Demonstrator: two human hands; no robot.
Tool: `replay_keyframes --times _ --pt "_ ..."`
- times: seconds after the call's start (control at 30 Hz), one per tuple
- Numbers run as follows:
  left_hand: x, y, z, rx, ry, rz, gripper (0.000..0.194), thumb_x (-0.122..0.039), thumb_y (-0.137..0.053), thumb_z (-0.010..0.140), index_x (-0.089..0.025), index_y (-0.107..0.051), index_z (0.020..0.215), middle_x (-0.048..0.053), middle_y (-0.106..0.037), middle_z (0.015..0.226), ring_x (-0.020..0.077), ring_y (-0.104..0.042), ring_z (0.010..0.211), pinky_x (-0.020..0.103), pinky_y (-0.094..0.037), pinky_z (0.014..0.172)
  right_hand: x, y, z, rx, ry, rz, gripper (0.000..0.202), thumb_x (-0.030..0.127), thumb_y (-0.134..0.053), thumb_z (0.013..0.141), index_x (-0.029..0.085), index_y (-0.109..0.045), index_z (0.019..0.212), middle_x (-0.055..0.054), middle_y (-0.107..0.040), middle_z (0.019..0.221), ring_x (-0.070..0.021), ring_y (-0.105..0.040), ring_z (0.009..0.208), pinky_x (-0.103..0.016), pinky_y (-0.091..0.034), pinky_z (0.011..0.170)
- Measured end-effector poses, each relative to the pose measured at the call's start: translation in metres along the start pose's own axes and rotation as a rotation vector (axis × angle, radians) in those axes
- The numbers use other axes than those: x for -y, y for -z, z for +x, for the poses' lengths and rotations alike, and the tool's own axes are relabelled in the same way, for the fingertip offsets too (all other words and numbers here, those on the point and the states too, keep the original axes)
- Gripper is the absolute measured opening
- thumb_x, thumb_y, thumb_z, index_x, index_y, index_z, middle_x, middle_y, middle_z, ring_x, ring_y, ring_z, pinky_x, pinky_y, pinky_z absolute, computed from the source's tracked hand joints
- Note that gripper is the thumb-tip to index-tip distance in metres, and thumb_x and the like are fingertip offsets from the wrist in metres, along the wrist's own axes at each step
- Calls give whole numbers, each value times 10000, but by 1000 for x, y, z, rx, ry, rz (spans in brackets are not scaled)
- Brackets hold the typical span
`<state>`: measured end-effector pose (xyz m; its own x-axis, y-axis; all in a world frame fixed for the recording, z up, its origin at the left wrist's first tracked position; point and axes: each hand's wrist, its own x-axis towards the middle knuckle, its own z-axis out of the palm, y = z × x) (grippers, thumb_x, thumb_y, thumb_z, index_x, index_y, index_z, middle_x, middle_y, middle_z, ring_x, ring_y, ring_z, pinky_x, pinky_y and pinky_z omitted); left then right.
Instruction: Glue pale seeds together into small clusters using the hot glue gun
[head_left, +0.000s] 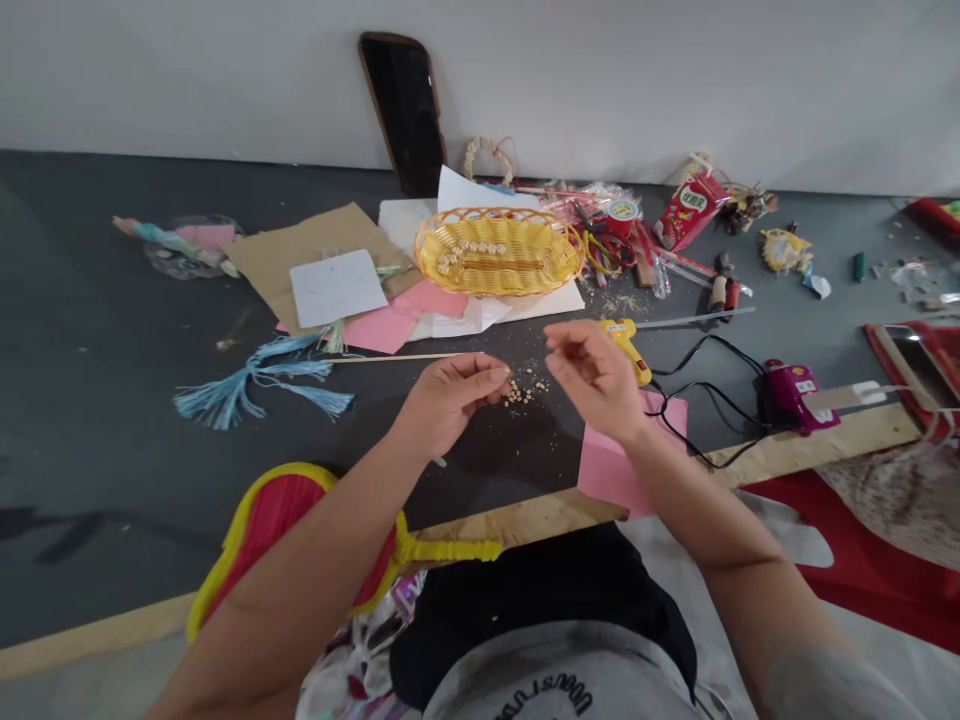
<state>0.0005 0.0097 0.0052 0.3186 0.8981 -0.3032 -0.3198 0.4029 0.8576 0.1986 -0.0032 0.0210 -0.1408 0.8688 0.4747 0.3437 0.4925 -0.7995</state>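
Note:
My left hand is over the dark table, thumb and index finger pinched together. Whatever lies between those fingertips is too small to name. Just right of them is a loose pile of small pale bead-like bits. My right hand hovers to the right of the pile, fingers curved and thumb apart, with nothing visible in it. A thin pale stick runs behind my left hand, near a blue tassel. Behind both hands stands a yellow woven basket holding a few pale bits.
A yellow glue gun lies behind my right hand, its black cord trailing to a purple box. Pink paper lies under my right forearm. A red and yellow fan-shaped piece is by my left forearm. A phone leans against the wall.

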Motion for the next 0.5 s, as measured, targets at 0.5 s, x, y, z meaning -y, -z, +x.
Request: replay_keyframes --times 0.5 --pt "-3 2 3 -75 -86 -143 192 -286 -877 619 -172 -729 662 -6 -651 638 60 -510 540 197 -441 540 -44 100 -5 373 -619 -806 207 315 -612 794 200 -660 960 -48 -706 872 -189 -633 763 -281 -419 672"
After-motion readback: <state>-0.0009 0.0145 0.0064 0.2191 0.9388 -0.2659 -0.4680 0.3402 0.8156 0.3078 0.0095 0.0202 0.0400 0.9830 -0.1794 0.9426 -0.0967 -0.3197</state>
